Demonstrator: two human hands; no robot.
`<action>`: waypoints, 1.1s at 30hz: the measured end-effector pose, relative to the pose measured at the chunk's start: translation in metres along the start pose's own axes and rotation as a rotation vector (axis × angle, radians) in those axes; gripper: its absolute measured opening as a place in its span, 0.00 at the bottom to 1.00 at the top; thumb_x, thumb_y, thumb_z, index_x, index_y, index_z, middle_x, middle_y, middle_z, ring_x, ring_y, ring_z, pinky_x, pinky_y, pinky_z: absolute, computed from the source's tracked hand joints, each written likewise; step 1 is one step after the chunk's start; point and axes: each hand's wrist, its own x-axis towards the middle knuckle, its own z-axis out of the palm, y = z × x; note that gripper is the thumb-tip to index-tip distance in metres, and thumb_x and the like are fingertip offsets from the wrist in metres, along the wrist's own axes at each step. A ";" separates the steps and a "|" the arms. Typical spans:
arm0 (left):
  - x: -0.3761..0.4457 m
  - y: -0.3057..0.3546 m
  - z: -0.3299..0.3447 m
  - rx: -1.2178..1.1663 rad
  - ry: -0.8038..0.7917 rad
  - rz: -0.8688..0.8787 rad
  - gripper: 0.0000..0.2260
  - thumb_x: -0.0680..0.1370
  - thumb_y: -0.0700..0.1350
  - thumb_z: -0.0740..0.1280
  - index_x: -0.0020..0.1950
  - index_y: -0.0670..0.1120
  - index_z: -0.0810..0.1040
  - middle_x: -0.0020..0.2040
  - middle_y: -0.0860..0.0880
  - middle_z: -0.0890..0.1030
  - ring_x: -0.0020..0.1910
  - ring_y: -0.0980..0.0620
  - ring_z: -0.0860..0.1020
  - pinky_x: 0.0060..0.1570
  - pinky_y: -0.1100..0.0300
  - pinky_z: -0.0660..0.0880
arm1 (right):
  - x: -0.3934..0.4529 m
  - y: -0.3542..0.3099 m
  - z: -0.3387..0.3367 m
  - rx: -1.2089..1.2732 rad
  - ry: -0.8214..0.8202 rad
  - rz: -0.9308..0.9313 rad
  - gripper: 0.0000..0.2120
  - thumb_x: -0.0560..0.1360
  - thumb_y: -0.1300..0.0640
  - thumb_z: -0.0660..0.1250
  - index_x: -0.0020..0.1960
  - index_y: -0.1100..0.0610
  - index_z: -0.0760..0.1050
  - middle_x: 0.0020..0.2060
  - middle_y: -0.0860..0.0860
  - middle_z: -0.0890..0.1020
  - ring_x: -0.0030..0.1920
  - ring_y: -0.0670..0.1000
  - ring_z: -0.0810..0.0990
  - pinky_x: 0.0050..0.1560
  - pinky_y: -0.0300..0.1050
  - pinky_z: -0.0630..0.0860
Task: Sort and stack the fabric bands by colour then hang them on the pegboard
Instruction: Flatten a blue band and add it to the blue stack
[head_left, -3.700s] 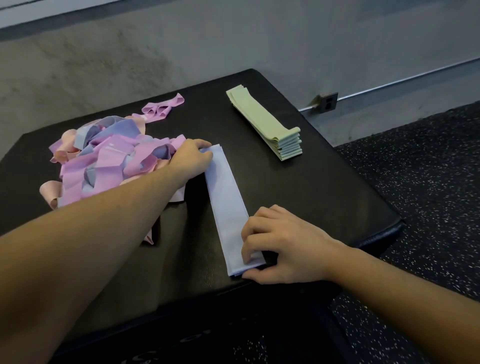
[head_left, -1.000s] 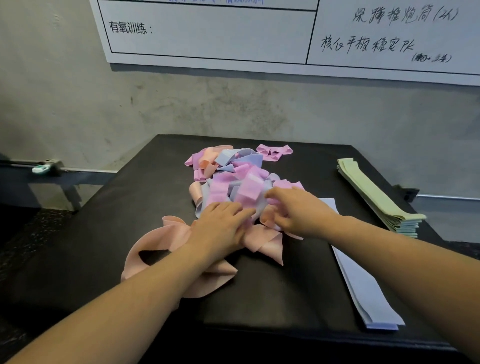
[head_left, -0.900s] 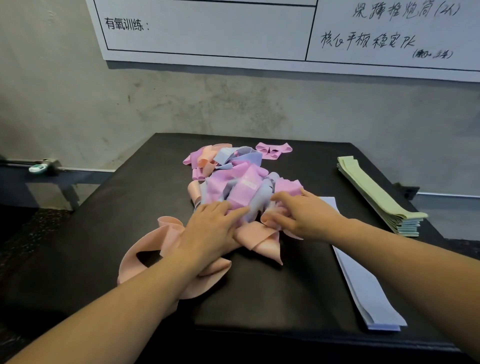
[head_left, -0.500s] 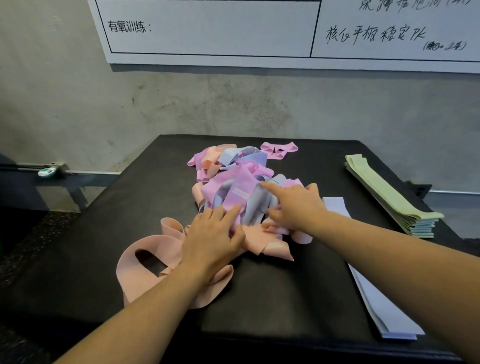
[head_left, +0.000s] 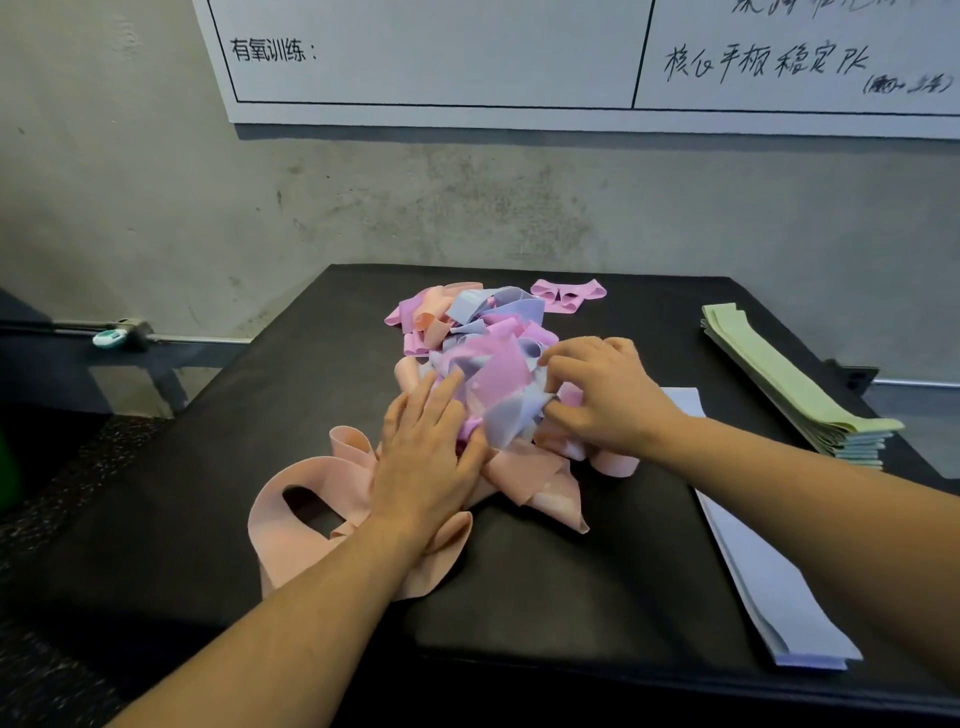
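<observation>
Fabric bands in pink, peach and lilac (head_left: 483, 358) lay tangled mid-way across the black padded table (head_left: 270, 426). The left hand (head_left: 426, 457) pressed flat on them, fingers straight; the right hand (head_left: 602, 400) pinched a lilac band (head_left: 511, 418). A stacked pile of pale green bands (head_left: 795, 389) and a flat lilac stack (head_left: 769, 582) lay to the right. A lettered whiteboard (head_left: 467, 62) hung on the grey concrete wall (head_left: 130, 208).

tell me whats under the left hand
The left hand rests flat on a peach band at the near edge of the mixed pile. Whatever lies beneath the palm itself is covered.
</observation>
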 end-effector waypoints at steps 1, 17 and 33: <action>0.001 -0.001 0.000 -0.048 -0.032 0.009 0.19 0.83 0.58 0.53 0.56 0.49 0.78 0.80 0.57 0.62 0.80 0.54 0.56 0.77 0.57 0.50 | -0.004 0.000 -0.005 0.088 -0.050 -0.036 0.05 0.69 0.45 0.62 0.37 0.42 0.67 0.54 0.46 0.83 0.57 0.52 0.78 0.58 0.49 0.68; -0.005 -0.006 -0.006 -0.317 0.278 -0.047 0.11 0.79 0.49 0.68 0.41 0.43 0.76 0.65 0.53 0.73 0.63 0.51 0.73 0.62 0.57 0.70 | -0.030 -0.031 -0.020 0.926 -0.203 0.479 0.27 0.75 0.74 0.50 0.53 0.53 0.83 0.48 0.55 0.86 0.48 0.53 0.87 0.58 0.48 0.82; -0.003 -0.010 -0.003 -0.348 0.370 -0.013 0.24 0.73 0.29 0.61 0.61 0.50 0.84 0.59 0.51 0.79 0.55 0.50 0.73 0.51 0.54 0.71 | -0.038 -0.026 -0.016 0.251 -0.271 0.437 0.20 0.73 0.46 0.73 0.61 0.44 0.67 0.41 0.44 0.78 0.44 0.47 0.78 0.45 0.43 0.73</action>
